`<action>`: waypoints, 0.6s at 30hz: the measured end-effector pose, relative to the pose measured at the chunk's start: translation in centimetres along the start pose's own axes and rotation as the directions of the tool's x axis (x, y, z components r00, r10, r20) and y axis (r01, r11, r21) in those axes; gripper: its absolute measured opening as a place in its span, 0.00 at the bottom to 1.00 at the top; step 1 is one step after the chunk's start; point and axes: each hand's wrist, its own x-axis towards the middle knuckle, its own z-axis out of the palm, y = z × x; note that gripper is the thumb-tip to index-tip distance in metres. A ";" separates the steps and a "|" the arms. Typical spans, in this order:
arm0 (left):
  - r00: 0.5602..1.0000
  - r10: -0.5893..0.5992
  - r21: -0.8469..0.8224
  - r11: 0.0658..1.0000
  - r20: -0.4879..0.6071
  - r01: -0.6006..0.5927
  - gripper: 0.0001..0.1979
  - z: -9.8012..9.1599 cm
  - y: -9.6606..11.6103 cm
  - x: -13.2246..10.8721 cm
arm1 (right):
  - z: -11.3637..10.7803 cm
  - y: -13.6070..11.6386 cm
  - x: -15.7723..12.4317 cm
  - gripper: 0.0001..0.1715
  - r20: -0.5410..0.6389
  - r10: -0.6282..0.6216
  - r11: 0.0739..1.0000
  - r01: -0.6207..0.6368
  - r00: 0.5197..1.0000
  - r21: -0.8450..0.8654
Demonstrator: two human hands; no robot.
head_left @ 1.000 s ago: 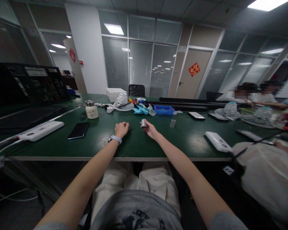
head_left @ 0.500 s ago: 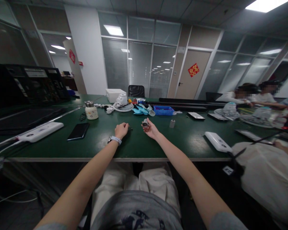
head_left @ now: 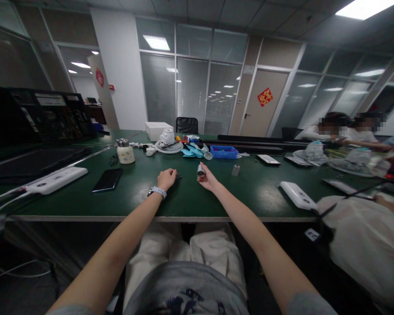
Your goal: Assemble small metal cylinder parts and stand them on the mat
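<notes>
My right hand [head_left: 207, 180] is closed on a small silver metal cylinder [head_left: 201, 170], held just above the green table [head_left: 184, 197]. My left hand [head_left: 166, 178], with a watch on the wrist, rests on the table as a loose fist; a small dark thing [head_left: 178, 176] pokes out at its fingertips, too small to name. A second small grey cylinder [head_left: 235, 170] stands on the table to the right of my right hand.
A black phone [head_left: 107, 180] and white power strip [head_left: 54, 180] lie left. A cream flask [head_left: 125, 151], white fan parts [head_left: 168, 142], blue fan blades [head_left: 195, 150] and a blue tray [head_left: 223, 152] sit behind. Another white power strip [head_left: 297, 195] lies right. People sit at the far right.
My right hand has turned the silver cylinder in its fingers and shifted slightly right. My left hand has stayed in place.
</notes>
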 end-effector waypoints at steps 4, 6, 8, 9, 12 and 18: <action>1.000 0.011 0.001 1.000 -0.004 -0.011 0.20 -0.1 0.1 -0.1 | 0.2 0.0 -0.3 0.13 -0.016 0.001 1.000 -0.001 1.000 -0.028; 1.000 0.008 0.002 1.000 0.002 -0.008 0.20 -0.1 0.1 -0.1 | 0.2 -0.1 -0.5 0.13 -0.022 0.004 0.999 -0.005 1.000 -0.038; 1.000 0.001 0.000 1.000 0.007 -0.001 0.20 -0.2 0.2 -0.1 | 0.2 -0.2 -0.5 0.13 -0.020 -0.002 0.998 0.001 1.000 -0.057; 1.000 -0.004 -0.001 1.000 0.007 0.004 0.20 -0.2 0.2 -0.1 | 0.2 -0.2 -0.4 0.13 -0.015 -0.009 0.997 0.008 1.000 -0.070; 1.000 -0.005 -0.005 1.000 0.006 0.005 0.20 -0.1 0.1 0.0 | 0.2 0.1 0.1 0.15 -0.001 -0.048 0.993 0.048 0.999 -0.111; 1.000 0.014 -0.001 1.000 -0.009 -0.014 0.20 0.1 -0.1 0.1 | -0.6 1.1 1.1 0.20 -0.103 -0.417 0.848 0.346 0.903 -0.400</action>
